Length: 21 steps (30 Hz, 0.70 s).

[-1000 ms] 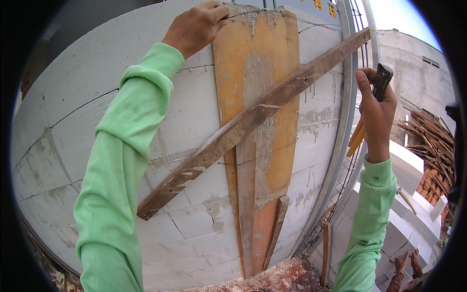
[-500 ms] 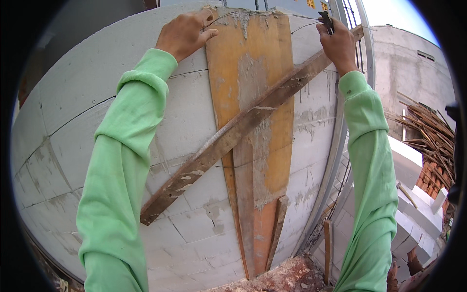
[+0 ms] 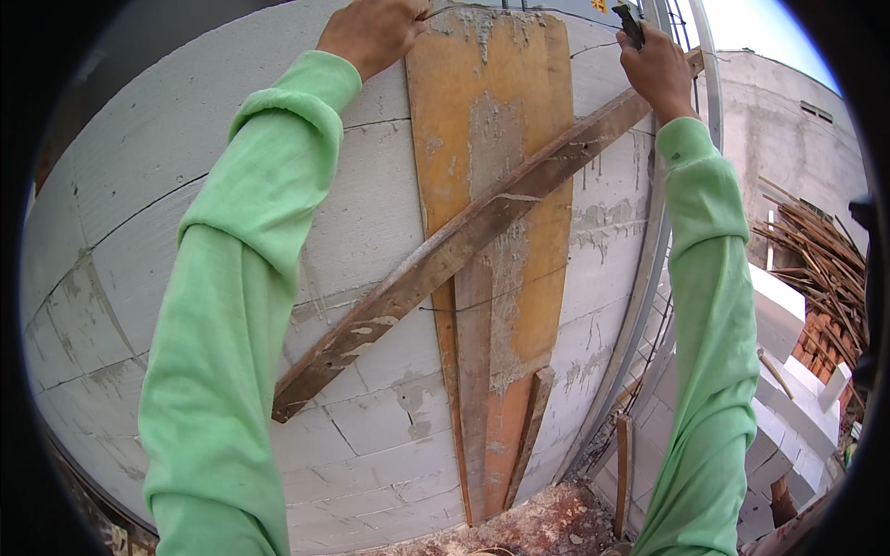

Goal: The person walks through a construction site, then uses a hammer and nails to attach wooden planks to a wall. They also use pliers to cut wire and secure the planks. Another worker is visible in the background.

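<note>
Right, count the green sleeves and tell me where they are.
2: the left sleeve, rising from lower left to the left hand at the top; the right sleeve, rising from lower right to the right hand gripping a tool. No others show.

"Where's the camera?"
"On the person's head, left one of a side-by-side pair, upright."
"Facing?"
"Ahead and down along the green sleeves [image 3: 222,324] at a block wall [image 3: 362,213]; the left hand [image 3: 375,35] and right hand [image 3: 656,74] sit near the top edge."
"How near?"
"Close: that wall fills most of the round fisheye view, while a grey building wall [image 3: 774,148] stands farther off at right."
</note>
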Available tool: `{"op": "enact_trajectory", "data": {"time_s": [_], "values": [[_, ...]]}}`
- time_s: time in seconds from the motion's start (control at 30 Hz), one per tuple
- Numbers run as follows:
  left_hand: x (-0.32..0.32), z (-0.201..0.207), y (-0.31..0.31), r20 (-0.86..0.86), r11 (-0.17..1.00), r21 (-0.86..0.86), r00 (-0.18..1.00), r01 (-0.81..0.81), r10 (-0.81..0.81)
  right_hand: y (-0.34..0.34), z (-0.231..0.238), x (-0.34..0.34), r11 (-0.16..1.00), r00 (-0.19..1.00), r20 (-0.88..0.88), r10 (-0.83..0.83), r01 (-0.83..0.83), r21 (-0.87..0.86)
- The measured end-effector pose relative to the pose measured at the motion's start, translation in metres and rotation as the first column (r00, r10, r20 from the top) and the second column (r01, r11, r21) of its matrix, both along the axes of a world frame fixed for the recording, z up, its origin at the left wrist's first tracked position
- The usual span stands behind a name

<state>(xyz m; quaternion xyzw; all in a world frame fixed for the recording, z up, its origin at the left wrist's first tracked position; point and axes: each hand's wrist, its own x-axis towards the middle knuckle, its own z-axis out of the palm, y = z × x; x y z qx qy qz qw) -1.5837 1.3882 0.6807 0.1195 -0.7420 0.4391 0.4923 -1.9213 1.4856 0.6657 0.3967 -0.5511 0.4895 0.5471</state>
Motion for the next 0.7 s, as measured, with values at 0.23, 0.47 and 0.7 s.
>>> {"op": "enact_trajectory", "data": {"time_s": [0.23,0.47,0.7], "values": [[-0.011,0.005,0.001,-0.031,0.978,0.104,0.982,-0.18,0.184,-0.033,-0.02,0.003,0.987,0.98,0.19,0.061,-0.088,0.135],[0.001,0.014,-0.025,0.042,0.999,0.033,0.998,0.034,-0.035,-0.04,-0.014,0.003,0.971,0.962,0.14,0.234,-0.239,0.02],[-0.009,0.0,-0.038,-0.164,0.976,0.037,0.962,-0.214,0.218,-0.048,-0.009,0.008,0.989,0.984,0.103,0.143,-0.145,0.01]]}}
